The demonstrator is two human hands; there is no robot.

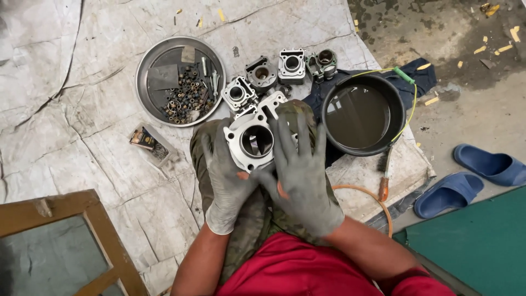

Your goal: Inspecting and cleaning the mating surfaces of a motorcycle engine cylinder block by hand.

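The left hand (227, 178), in a dirty grey glove, is curled around the lower left side of a metal engine cylinder (253, 141), its fingers closed against the casting. The right hand (302, 172), gloved the same way, is laid flat with its fingers spread wide over the right side of the cylinder, pressing on it rather than pinching it. The cylinder is held above the lap, over camouflage trousers (257, 216), with its round bore facing up.

The cylinder is pale cast metal, dull and greyish, with a smooth dark bore and thin cooling fins along its edge. Just beyond the cylinder, four smaller cylinders (282, 70) of similar shape are lined up on a crumpled grey sheet (82, 109) spread on the floor. Up and to the left of the cylinder, a round metal tray (143, 66) is filled with small bolts, nuts and flat metal plates. To the right of the cylinder, a round black basin (362, 114) of dark liquid is set on a blue cloth (424, 77). Further right of the cylinder, two blue slippers (471, 178) are left on the concrete.
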